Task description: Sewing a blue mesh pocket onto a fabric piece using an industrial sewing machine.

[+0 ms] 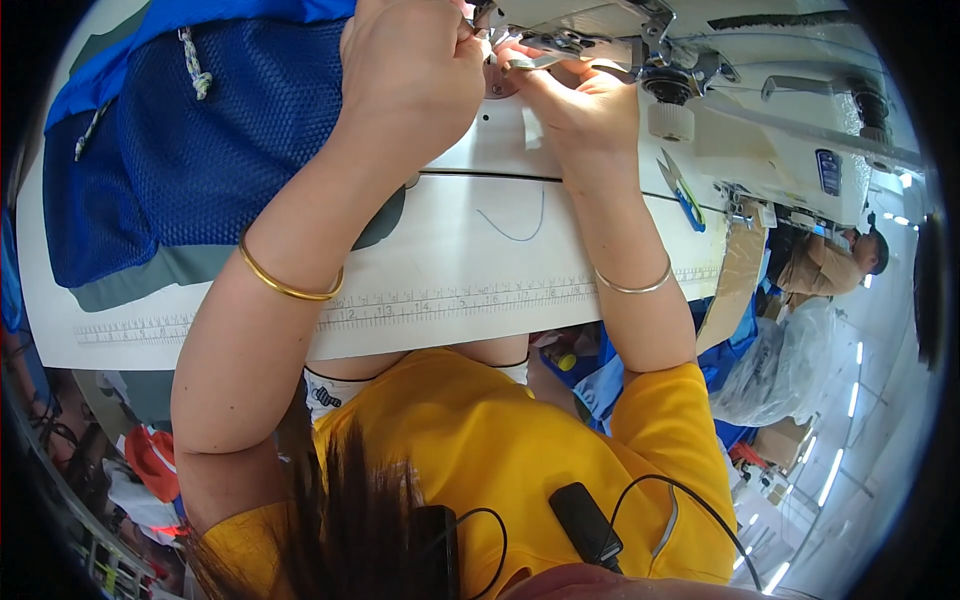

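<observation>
We've 2 hands, left hand (415, 80) and right hand (590, 110), at 1 sewing machine (800, 50); can't tell either's fingers. 1 blue mesh piece (240, 110) on table (440, 245), left; 1 pair of snips (684, 194), right.

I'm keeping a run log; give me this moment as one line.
left hand: at sewing machine; right hand: likewise; grips: unclear; blue fabric: table, left; scissors: table, right

The top edge cuts off part of the left hand (415, 75)
</observation>
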A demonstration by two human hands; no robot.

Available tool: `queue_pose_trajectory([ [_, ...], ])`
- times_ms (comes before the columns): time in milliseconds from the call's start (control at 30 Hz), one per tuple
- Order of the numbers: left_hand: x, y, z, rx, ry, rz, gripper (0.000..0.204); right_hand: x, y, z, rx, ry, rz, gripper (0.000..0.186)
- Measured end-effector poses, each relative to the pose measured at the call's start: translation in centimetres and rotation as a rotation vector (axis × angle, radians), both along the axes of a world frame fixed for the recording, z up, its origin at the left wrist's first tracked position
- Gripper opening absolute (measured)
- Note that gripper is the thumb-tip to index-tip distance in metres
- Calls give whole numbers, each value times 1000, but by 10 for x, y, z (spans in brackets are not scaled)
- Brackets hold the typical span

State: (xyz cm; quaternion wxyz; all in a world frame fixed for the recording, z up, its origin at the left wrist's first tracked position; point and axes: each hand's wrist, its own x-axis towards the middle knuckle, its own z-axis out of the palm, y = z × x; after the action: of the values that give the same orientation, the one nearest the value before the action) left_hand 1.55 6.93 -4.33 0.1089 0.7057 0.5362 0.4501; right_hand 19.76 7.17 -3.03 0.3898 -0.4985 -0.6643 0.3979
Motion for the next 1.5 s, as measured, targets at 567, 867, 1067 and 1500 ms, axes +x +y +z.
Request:
queue_pose_trajectory([
  [567,-2,2,-2,-127,-52,-37,18,0,3,-7,54,-117,-54,24],
  [867,-6,-4,-2,-111,50,-22,16,9,-1,-15,73,-145,61,24],
  [1067,-5,-8,0,-133,40,1,15,6,5,-14,97,-30,32,19],
  [1500,5,-9,-2,-50,-37,90,12,-8,-2,8,-198,248,-80,16],
])
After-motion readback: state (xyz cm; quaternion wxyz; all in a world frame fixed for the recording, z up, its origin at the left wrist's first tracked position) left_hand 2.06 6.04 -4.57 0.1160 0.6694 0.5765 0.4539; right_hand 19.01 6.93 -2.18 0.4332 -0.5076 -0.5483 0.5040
